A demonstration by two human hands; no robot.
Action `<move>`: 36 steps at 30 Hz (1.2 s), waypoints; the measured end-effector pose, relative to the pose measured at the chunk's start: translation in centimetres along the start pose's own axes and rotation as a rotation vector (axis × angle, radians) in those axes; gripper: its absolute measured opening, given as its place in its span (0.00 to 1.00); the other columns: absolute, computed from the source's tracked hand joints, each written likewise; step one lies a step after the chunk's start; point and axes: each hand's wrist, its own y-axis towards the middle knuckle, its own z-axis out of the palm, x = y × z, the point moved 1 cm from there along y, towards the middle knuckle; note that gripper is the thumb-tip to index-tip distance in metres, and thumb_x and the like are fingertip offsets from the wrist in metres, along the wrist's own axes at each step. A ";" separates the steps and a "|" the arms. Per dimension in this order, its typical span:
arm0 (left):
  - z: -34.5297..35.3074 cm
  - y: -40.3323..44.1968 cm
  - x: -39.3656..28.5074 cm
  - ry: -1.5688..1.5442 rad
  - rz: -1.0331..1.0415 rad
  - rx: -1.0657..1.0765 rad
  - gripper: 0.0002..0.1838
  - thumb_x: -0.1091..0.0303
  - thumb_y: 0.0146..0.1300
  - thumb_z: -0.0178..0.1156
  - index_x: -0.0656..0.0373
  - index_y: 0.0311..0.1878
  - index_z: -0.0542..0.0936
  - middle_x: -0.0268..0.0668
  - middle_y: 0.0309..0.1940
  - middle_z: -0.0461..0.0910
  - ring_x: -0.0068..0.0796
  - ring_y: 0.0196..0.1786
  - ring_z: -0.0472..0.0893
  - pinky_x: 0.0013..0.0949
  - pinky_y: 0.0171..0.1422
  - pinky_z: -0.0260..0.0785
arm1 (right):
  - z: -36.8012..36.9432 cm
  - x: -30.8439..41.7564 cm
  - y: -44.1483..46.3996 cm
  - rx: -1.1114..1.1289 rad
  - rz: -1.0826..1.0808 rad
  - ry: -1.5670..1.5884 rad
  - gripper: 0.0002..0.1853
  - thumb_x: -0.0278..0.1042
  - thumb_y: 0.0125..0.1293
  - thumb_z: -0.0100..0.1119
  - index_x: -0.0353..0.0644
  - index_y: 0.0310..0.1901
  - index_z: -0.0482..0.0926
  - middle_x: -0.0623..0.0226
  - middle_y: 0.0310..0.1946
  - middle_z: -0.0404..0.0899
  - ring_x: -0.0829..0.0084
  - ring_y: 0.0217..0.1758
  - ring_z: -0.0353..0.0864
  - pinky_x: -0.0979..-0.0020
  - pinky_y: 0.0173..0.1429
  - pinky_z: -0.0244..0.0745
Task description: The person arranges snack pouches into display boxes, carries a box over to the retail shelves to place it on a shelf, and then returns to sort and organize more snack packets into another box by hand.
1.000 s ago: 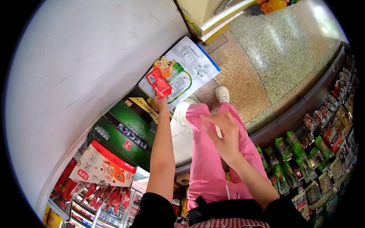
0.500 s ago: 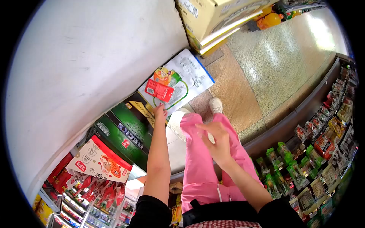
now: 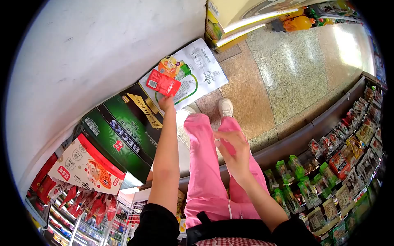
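A red packet [image 3: 163,83] with a white barcode label lies on a white box [image 3: 210,67] printed with a green outline. Beneath its far edge is an orange and yellow packet [image 3: 169,67], partly covered. My left hand [image 3: 166,104] reaches to the red packet's near edge, its fingers closed at that edge and partly hidden. Over my pink trousers, my right hand [image 3: 235,153] hangs in the air with thumb and fingers apart, holding nothing.
Green and black beer cartons [image 3: 123,133] adjoin the white box along the wall. A white and red carton [image 3: 88,164] stands nearer, above hanging red packets [image 3: 98,207]. Shelves of snack packets [image 3: 324,180] run along the right. A large carton [image 3: 246,16] stands ahead.
My left hand has moved from just short of the red packet to its near edge, and its fingers have closed there. The view has shifted slightly; my right hand keeps its pose.
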 end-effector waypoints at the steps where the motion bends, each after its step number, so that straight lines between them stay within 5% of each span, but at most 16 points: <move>1: -0.1 -1.8 -0.9 -0.075 -0.038 0.017 0.07 0.70 0.59 0.70 0.55 0.34 0.79 0.28 0.27 0.78 0.20 0.25 0.74 0.25 0.27 0.66 | 0.1 0.3 0.0 -0.005 0.000 0.006 0.13 0.21 0.58 0.66 0.41 0.46 0.86 0.66 0.42 0.86 0.67 0.45 0.79 0.68 0.53 0.74; 5: -0.9 -10.4 -4.7 -0.219 0.070 0.092 0.05 0.72 0.62 0.65 0.59 0.37 0.78 0.30 0.32 0.80 0.21 0.36 0.79 0.29 0.41 0.74 | 0.5 1.6 0.0 0.000 -0.053 0.021 0.15 0.21 0.58 0.65 0.42 0.47 0.85 0.65 0.41 0.86 0.64 0.44 0.79 0.67 0.52 0.74; 10: -4.8 -25.2 -9.1 0.031 0.567 0.086 0.05 0.78 0.62 0.62 0.66 0.32 0.76 0.32 0.28 0.77 0.19 0.34 0.76 0.27 0.38 0.72 | 0.8 5.2 0.1 -0.003 -0.089 -0.086 0.16 0.29 0.61 0.64 0.43 0.52 0.82 0.61 0.39 0.84 0.58 0.43 0.79 0.61 0.50 0.75; 16: -10.6 -42.5 -19.0 0.111 0.709 0.118 0.05 0.81 0.57 0.65 0.68 0.35 0.78 0.42 0.36 0.82 0.34 0.38 0.82 0.33 0.42 0.77 | -0.9 10.6 -1.7 0.051 -0.003 -0.271 0.23 0.38 0.62 0.68 0.36 0.57 0.78 0.57 0.29 0.84 0.67 0.30 0.82 0.68 0.41 0.75; 17: -11.5 -44.1 -19.8 0.159 0.826 0.108 0.05 0.80 0.56 0.65 0.68 0.35 0.79 0.44 0.38 0.83 0.38 0.38 0.83 0.35 0.44 0.77 | -1.3 11.8 -2.3 0.120 0.071 -0.028 0.23 0.38 0.67 0.65 0.31 0.57 0.76 0.61 0.30 0.84 0.76 0.35 0.82 0.74 0.41 0.75; 19: -13.6 -47.0 -21.8 0.232 0.992 0.126 0.06 0.81 0.54 0.66 0.67 0.35 0.80 0.46 0.44 0.84 0.47 0.42 0.84 0.38 0.47 0.77 | -2.8 14.1 -3.3 0.191 0.132 0.169 0.25 0.39 0.67 0.65 0.33 0.60 0.74 0.62 0.32 0.83 0.77 0.35 0.82 0.73 0.38 0.74; 21: -15.5 -49.3 -24.5 0.211 1.158 0.151 0.07 0.81 0.53 0.66 0.66 0.35 0.80 0.45 0.44 0.84 0.44 0.44 0.84 0.38 0.48 0.78 | -3.9 17.1 -4.3 0.220 0.179 0.614 0.21 0.33 0.68 0.64 0.32 0.58 0.76 0.69 0.36 0.83 0.85 0.38 0.78 0.79 0.40 0.73; 26: -21.1 -53.2 -28.9 0.276 1.455 0.193 0.08 0.81 0.48 0.69 0.63 0.31 0.80 0.40 0.44 0.86 0.41 0.48 0.84 0.36 0.48 0.78 | -6.8 23.7 -6.3 0.282 0.133 0.657 0.18 0.32 0.68 0.65 0.38 0.57 0.75 0.69 0.45 0.83 0.80 0.47 0.81 0.75 0.51 0.75; 30: -26.2 -54.3 -31.3 0.169 1.565 0.125 0.10 0.76 0.49 0.69 0.61 0.37 0.83 0.36 0.53 0.83 0.44 0.58 0.79 0.45 0.60 0.74 | -5.8 29.6 -8.5 0.283 0.096 0.793 0.17 0.32 0.68 0.65 0.39 0.55 0.77 0.68 0.48 0.82 0.76 0.49 0.82 0.69 0.53 0.76; 34: -32.2 -56.2 -32.5 -0.182 1.272 -0.344 0.26 0.75 0.51 0.71 0.63 0.55 0.75 0.42 0.53 0.80 0.45 0.57 0.76 0.42 0.61 0.70 | -3.0 34.3 -9.5 0.384 0.038 0.844 0.19 0.31 0.67 0.65 0.40 0.58 0.74 0.64 0.53 0.81 0.70 0.54 0.81 0.63 0.56 0.77; 36: -33.4 -54.6 -32.0 -0.550 0.981 -0.070 0.25 0.77 0.59 0.67 0.65 0.59 0.71 0.40 0.48 0.80 0.33 0.53 0.77 0.35 0.58 0.70 | -1.1 36.0 -9.9 0.465 -0.011 0.880 0.21 0.30 0.67 0.66 0.40 0.59 0.73 0.64 0.54 0.80 0.70 0.55 0.81 0.63 0.57 0.77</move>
